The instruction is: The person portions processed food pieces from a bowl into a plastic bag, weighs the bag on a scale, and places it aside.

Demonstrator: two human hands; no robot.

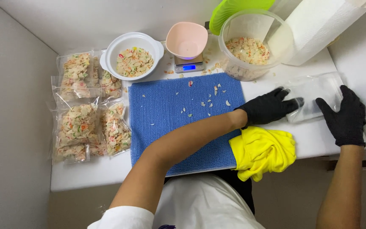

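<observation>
Both my hands wear black gloves. My left hand (270, 106) reaches across to the right and its fingers rest on the left end of an empty clear plastic bag (314, 91) lying on the white table (310, 138). My right hand (345, 115) lies flat on the right end of the same stack of clear bags, fingers spread. Whether either hand pinches a bag I cannot tell.
A blue mat (178, 114) with scattered chips lies in front of me. Behind it stand a white bowl of chips (133, 56), a pink cup (187, 40) on a small scale (188, 66), and a clear tub of chips (250, 44). Filled bags (87, 123) lie left. A paper towel roll (318, 25) stands behind the bags, and a yellow cloth (262, 152) lies near the table edge.
</observation>
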